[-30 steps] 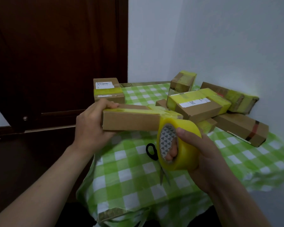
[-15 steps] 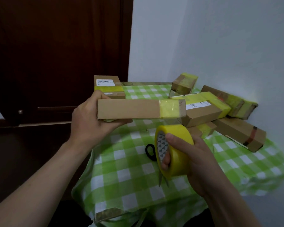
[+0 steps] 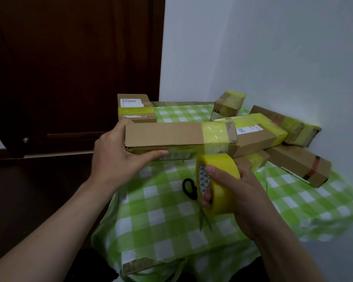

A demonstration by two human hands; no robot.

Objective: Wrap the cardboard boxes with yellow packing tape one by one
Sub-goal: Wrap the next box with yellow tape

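A: Both hands busy?
B: Yes. The left hand (image 3: 118, 157) grips the long cardboard box (image 3: 163, 135) by its left end, held above the table (image 3: 293, 200) near the far-left corner.
A: And the right hand (image 3: 238, 198)?
B: Its fingers curl through the tape roll (image 3: 222, 180), just below the box's yellow band and over the scissors (image 3: 189, 189).

I am gripping a matt brown cardboard box (image 3: 163, 135) in my left hand (image 3: 118, 157); its yellow tape band (image 3: 214, 133) is looking glossy and wrinkled. The tape roll (image 3: 222, 186) in my right hand (image 3: 238, 196) is showing smooth, shiny plastic film. The checked tablecloth (image 3: 161, 216) is looking thin and creased, and the door (image 3: 69, 58) is showing dark wood.
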